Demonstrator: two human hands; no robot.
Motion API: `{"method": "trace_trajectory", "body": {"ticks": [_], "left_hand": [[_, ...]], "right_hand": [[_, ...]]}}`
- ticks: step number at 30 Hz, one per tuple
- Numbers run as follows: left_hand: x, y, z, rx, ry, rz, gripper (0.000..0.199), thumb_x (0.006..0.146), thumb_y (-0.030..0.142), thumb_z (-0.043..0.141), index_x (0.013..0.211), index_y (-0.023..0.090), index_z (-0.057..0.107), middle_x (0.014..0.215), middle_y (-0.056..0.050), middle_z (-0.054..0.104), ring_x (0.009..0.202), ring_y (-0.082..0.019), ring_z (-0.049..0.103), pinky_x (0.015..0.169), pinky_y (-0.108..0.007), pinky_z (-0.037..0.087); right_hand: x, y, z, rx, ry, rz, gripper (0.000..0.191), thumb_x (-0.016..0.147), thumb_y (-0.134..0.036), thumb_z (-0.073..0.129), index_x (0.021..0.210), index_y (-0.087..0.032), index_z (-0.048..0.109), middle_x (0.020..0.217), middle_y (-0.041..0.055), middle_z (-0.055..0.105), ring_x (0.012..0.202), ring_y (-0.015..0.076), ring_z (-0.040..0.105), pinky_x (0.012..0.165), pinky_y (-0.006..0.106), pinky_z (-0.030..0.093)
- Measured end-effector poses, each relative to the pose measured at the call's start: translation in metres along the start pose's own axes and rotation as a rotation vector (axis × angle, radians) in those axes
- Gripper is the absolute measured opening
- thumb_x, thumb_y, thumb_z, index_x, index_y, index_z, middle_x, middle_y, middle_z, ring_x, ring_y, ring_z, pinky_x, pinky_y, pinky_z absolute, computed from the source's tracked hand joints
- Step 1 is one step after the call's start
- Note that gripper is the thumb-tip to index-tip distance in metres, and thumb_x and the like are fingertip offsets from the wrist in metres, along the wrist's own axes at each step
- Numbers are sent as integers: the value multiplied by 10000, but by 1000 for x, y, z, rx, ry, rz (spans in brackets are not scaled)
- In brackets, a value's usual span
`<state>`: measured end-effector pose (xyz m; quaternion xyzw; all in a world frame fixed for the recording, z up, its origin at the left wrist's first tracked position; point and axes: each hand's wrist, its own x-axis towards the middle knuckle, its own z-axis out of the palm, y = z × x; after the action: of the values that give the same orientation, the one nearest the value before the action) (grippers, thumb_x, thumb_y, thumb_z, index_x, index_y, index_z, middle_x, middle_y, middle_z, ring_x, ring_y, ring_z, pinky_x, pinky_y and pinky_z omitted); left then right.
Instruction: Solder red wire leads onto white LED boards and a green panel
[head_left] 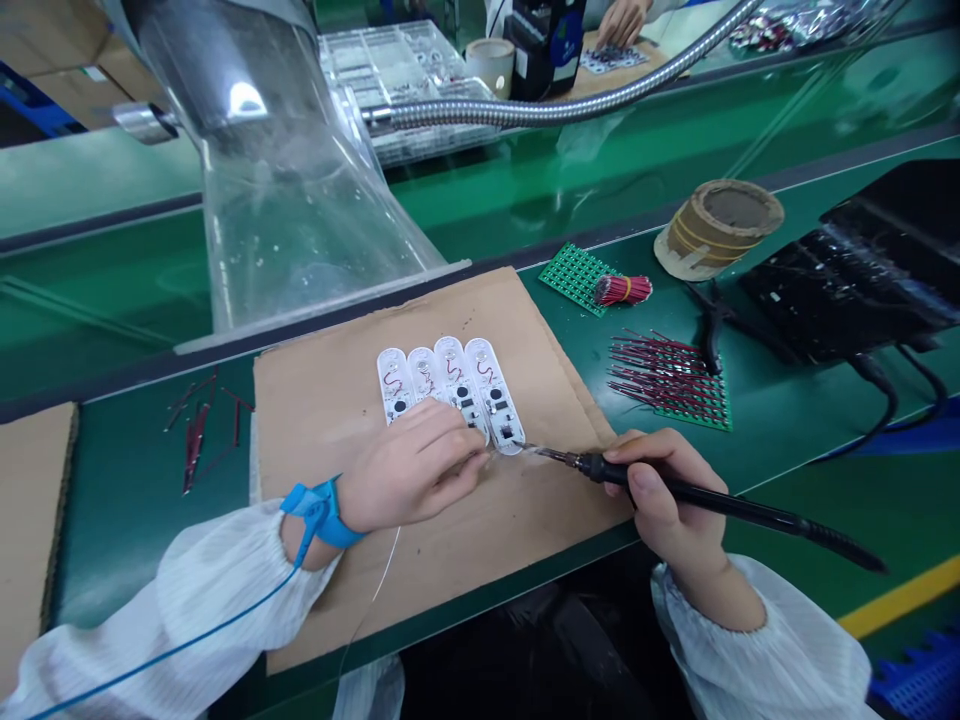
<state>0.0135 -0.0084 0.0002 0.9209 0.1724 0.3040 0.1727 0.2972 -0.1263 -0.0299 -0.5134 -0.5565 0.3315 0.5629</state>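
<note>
Several white rounded boards [491,385] with black chips and thin red wires lie side by side on a brown cardboard sheet [330,400]. My right hand [675,490] grips a soldering iron [765,516] by its black handle. Its metal tip touches or nearly touches the lower end of the rightmost board. Over the lower parts of the other boards is my left hand [420,465], fingers pinched together. A thin solder wire [386,570] trails out beneath this hand, and its end shows near the fingertips. A blue wrist strap [322,513] circles my left wrist.
To the right are red wires [645,370] on a green board, a wire bundle [624,290], pliers [712,325], a cardboard roll [720,225] and a black device [862,260]. A clear fume hood [300,200] stands behind. Loose wires [196,440] lie left. Another person's hand [622,22] works beyond.
</note>
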Motion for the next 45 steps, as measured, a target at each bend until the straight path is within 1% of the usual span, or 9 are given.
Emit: {"method": "trace_trajectory", "body": {"ticks": [4, 9, 23, 29, 32, 34, 36, 40, 45], "left_hand": [[0, 0, 0, -4, 5, 10, 51, 1051, 163, 575, 1059, 213, 570, 793, -9, 636, 707, -165, 549, 678, -328, 481], [0, 0, 0, 14, 5, 22, 53, 1055, 163, 563, 1074, 210, 576, 792, -10, 634, 708, -166, 553, 681, -327, 479], [2, 2, -5, 20, -16, 24, 75, 1028, 139, 555, 1028, 195, 605, 777, -10, 617, 689, -170, 551, 651, -314, 465], [-7, -3, -30, -125, 98, -207, 130, 1028, 91, 585, 1068, 185, 666, 861, -18, 665, 724, -128, 621, 654, -247, 503], [-17, -10, -32, -106, 113, -147, 104, 1041, 141, 627, 1100, 200, 690, 810, 7, 651, 639, -99, 580, 582, -222, 449], [-21, -12, -28, -83, 83, -130, 21, 1038, 180, 649, 1033, 197, 660, 716, 46, 586, 557, -82, 496, 524, -213, 388], [-22, -11, -24, -85, 59, -145, 84, 1035, 206, 644, 961, 199, 604, 666, 70, 531, 525, -81, 440, 499, -212, 356], [-19, -10, -21, -112, 22, -107, 98, 1024, 147, 541, 945, 203, 558, 708, 48, 562, 555, -94, 460, 513, -216, 365], [-18, -12, -22, -100, -14, -81, 89, 1008, 122, 548, 969, 199, 570, 718, 35, 568, 605, -115, 486, 549, -225, 381]], "right_hand": [[1, -1, 1, 25, 24, -3, 113, 1034, -341, 672, 1030, -259, 750, 760, 23, 673, 621, 182, 633, 541, 321, 507], [0, 1, -2, -44, -42, -2, 87, 1020, -329, 694, 1042, -264, 749, 777, 18, 701, 608, 182, 657, 556, 326, 522], [4, 0, -2, -11, -78, -14, 87, 1040, -314, 674, 1048, -248, 731, 743, 6, 693, 616, 165, 664, 557, 294, 531], [10, -11, 11, 61, 38, 2, 133, 1070, -328, 640, 1032, -236, 728, 741, -1, 684, 635, 133, 656, 591, 258, 536], [16, -15, 19, 37, 63, 31, 150, 1064, -349, 656, 1009, -229, 728, 768, 1, 701, 636, 124, 666, 589, 246, 539], [19, -14, 22, 28, 61, 38, 167, 1061, -366, 661, 992, -228, 726, 771, 1, 705, 628, 120, 668, 583, 243, 541], [20, -12, 22, 15, 42, 38, 172, 1059, -371, 664, 987, -229, 729, 764, -1, 703, 621, 118, 671, 576, 238, 544], [18, -6, 20, -1, -5, 10, 154, 1055, -359, 670, 1004, -235, 747, 759, -4, 698, 609, 118, 677, 564, 233, 556], [16, -3, 18, -22, -38, -3, 119, 1046, -330, 678, 1022, -238, 750, 809, 7, 715, 625, 124, 681, 564, 234, 573]]}}
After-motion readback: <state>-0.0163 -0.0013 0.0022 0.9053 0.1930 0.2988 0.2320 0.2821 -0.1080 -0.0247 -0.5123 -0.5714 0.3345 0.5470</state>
